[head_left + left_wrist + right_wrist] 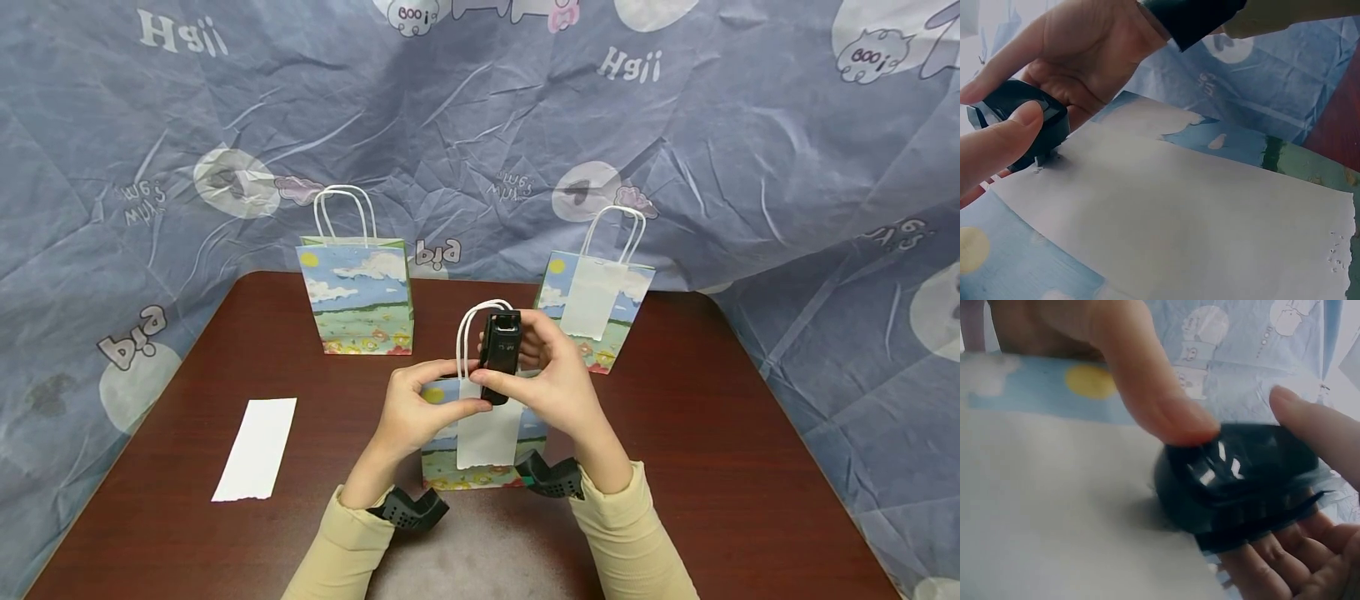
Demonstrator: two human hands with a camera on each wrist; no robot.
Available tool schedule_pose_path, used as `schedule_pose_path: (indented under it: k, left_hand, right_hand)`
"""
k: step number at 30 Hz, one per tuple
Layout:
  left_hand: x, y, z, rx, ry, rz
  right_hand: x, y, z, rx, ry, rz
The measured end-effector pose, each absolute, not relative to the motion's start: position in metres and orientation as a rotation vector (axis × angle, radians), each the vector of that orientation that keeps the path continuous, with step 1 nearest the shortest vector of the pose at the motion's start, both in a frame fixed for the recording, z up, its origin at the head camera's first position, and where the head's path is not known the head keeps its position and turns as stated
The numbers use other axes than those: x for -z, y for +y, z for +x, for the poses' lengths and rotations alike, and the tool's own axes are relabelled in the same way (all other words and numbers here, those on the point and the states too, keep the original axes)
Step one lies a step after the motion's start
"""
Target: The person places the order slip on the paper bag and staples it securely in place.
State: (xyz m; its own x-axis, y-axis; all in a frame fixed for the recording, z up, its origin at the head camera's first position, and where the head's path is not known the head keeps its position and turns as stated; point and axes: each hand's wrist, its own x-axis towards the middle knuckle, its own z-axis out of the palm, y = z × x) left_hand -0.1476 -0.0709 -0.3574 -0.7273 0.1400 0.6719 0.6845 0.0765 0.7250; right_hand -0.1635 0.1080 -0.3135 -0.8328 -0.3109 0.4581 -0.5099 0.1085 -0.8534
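A black stapler (500,358) straddles the top edge of a small landscape-print paper bag (440,457) standing near the middle. A white paper strip (487,437) hangs down the bag's front, its upper end under the stapler. My right hand (558,371) grips the stapler, thumb on one side and fingers curled beneath. With its thumb on the stapler's head, my left hand (416,400) pinches it against the bag top; its other fingers are mostly hidden behind the bag. In the left wrist view the stapler (1054,125) sits at the strip's end.
Behind on the left stands a matching bag (360,300). Another bag (630,308), with a white strip on its front, stands behind on the right. A loose white paper strip (257,450) lies at left on the brown table (697,467). A blue-grey cloth (465,150) hangs behind.
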Motion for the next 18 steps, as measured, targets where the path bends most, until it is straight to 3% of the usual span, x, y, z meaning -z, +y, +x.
schedule_pose_path:
  k: [9, 18]
  left_hand:
    - [0.359, -0.072, -0.148, 1.695, -1.914, -0.835]
    - [0.37, -0.072, -0.155, 1.697, -1.908, -0.816]
  right_hand:
    - [0.309, 0.112, -0.164, -1.826, -2.292, 0.827]
    - [0.307, 0.116, -0.165, -1.953, -1.939, 0.944]
